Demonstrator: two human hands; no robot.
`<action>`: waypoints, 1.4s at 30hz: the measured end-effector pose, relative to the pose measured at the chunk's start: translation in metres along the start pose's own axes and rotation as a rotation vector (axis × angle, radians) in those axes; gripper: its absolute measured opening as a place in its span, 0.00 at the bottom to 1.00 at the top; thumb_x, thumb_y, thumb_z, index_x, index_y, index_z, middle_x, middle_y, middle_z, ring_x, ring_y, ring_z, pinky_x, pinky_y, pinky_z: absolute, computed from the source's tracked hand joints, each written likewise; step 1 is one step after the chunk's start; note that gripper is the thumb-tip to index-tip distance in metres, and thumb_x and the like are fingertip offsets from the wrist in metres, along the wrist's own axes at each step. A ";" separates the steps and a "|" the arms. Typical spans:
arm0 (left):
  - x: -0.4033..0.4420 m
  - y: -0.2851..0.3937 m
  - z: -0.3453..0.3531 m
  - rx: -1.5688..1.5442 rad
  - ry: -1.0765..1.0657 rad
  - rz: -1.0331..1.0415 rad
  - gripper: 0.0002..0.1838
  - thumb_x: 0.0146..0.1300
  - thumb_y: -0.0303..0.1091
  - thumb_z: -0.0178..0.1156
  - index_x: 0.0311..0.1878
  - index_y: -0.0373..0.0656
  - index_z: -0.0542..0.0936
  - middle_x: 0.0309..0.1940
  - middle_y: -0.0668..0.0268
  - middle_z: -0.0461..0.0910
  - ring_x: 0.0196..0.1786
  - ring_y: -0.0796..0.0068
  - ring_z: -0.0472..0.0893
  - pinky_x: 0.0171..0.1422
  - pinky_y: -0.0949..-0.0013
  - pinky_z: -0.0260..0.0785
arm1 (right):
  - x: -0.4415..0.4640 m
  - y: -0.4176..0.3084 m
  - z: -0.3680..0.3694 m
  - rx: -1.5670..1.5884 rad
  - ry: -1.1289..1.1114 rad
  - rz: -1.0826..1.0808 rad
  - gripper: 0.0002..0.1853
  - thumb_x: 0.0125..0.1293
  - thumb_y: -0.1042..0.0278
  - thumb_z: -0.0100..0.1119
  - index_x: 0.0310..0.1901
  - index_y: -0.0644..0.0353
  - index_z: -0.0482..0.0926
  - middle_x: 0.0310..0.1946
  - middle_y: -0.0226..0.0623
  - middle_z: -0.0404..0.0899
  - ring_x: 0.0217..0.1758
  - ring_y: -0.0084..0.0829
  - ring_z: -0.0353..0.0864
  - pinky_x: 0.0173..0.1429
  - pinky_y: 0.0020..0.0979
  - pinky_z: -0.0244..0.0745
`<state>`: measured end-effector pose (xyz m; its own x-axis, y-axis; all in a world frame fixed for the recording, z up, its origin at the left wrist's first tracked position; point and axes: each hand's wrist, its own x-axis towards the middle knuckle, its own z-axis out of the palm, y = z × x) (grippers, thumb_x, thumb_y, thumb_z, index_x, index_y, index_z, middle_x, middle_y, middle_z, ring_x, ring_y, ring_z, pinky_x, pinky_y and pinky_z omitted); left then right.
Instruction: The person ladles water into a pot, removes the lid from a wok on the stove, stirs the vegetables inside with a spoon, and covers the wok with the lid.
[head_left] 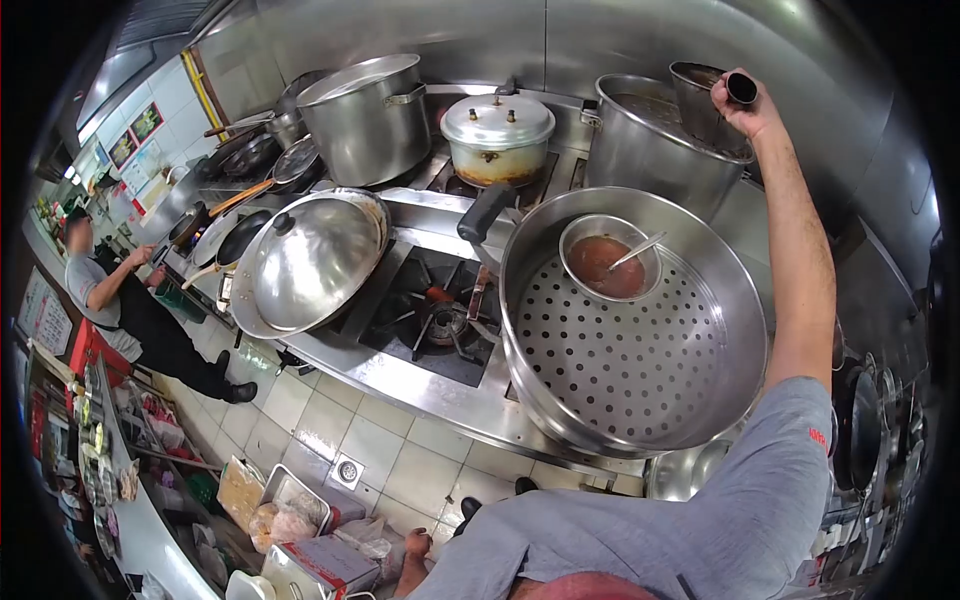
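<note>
My right hand (745, 105) is wrapped round the dark handle of a deep metal scoop (697, 105), which sits tilted at the rim of a tall stockpot (630, 140) at the back right. My left hand (418, 543) hangs low near the bottom of the view, beside my body; its fingers look curled, but whether it holds anything is unclear. In front of the stockpot, a wide perforated steamer (640, 385) stands on the stove. Inside it rests a metal bowl (600, 262) of reddish-brown liquid with a spoon (640, 250) in it.
A domed lid (315, 262) covers a wok left of a bare burner (443, 325). Behind stand a large pot (365, 120) and a lidded pot (497, 140). A co-worker (120, 300) stands at the far left. Boxes and bags (325, 560) lie at lower left.
</note>
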<state>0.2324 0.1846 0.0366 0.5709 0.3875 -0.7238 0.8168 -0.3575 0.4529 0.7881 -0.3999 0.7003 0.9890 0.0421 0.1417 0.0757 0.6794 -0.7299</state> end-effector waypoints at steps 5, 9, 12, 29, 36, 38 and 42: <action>0.006 0.002 0.006 0.078 0.001 0.064 0.27 0.39 0.26 0.58 0.50 0.41 0.76 0.25 0.59 0.80 0.22 0.70 0.77 0.28 0.69 0.71 | -0.006 0.007 -0.006 -0.112 0.008 0.006 0.06 0.55 0.73 0.57 0.26 0.63 0.70 0.22 0.38 0.70 0.26 0.32 0.72 0.24 0.29 0.73; -0.007 0.012 0.005 0.004 -0.007 -0.009 0.26 0.39 0.28 0.59 0.49 0.42 0.76 0.26 0.58 0.80 0.24 0.69 0.78 0.30 0.69 0.71 | -0.016 0.018 -0.003 -0.196 0.082 0.023 0.06 0.55 0.72 0.56 0.24 0.60 0.69 0.20 0.34 0.69 0.25 0.29 0.72 0.23 0.27 0.71; 0.003 0.002 0.013 0.052 0.017 0.048 0.26 0.39 0.28 0.59 0.49 0.42 0.77 0.26 0.58 0.80 0.24 0.69 0.78 0.30 0.69 0.71 | -0.021 0.026 -0.002 -0.265 0.044 0.072 0.07 0.54 0.73 0.54 0.22 0.60 0.68 0.18 0.34 0.67 0.21 0.27 0.70 0.20 0.25 0.70; -0.010 0.024 0.035 -0.091 -0.036 -0.013 0.26 0.41 0.26 0.56 0.51 0.39 0.75 0.23 0.58 0.79 0.22 0.72 0.77 0.26 0.70 0.69 | -0.036 0.052 -0.019 -0.830 0.223 -0.037 0.07 0.44 0.70 0.56 0.19 0.56 0.66 0.13 0.29 0.64 0.12 0.25 0.67 0.13 0.28 0.67; -0.016 0.038 0.032 -0.099 0.005 -0.013 0.24 0.43 0.26 0.53 0.49 0.38 0.76 0.25 0.57 0.80 0.24 0.71 0.79 0.29 0.70 0.71 | -0.040 0.044 -0.032 -1.207 0.235 -0.217 0.06 0.39 0.73 0.55 0.20 0.60 0.67 0.11 0.26 0.62 0.12 0.20 0.62 0.14 0.25 0.54; -0.007 0.030 0.037 -0.055 0.031 0.014 0.23 0.43 0.27 0.53 0.48 0.39 0.76 0.28 0.56 0.80 0.28 0.69 0.80 0.33 0.69 0.72 | -0.038 0.043 -0.036 -1.275 0.184 -0.229 0.09 0.38 0.73 0.54 0.24 0.63 0.68 0.10 0.26 0.62 0.12 0.19 0.61 0.15 0.25 0.52; 0.025 0.015 0.051 0.013 0.046 0.052 0.22 0.43 0.30 0.53 0.47 0.42 0.78 0.33 0.53 0.80 0.36 0.62 0.81 0.44 0.67 0.73 | -0.041 0.043 -0.035 -1.374 0.291 -0.301 0.26 0.35 0.73 0.55 0.41 0.72 0.63 0.24 0.39 0.71 0.22 0.26 0.69 0.24 0.29 0.63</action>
<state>0.2549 0.1454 -0.0012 0.6159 0.4067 -0.6747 0.7850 -0.3889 0.4822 0.7555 -0.3979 0.6399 0.8915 -0.2357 0.3869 0.1774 -0.6042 -0.7769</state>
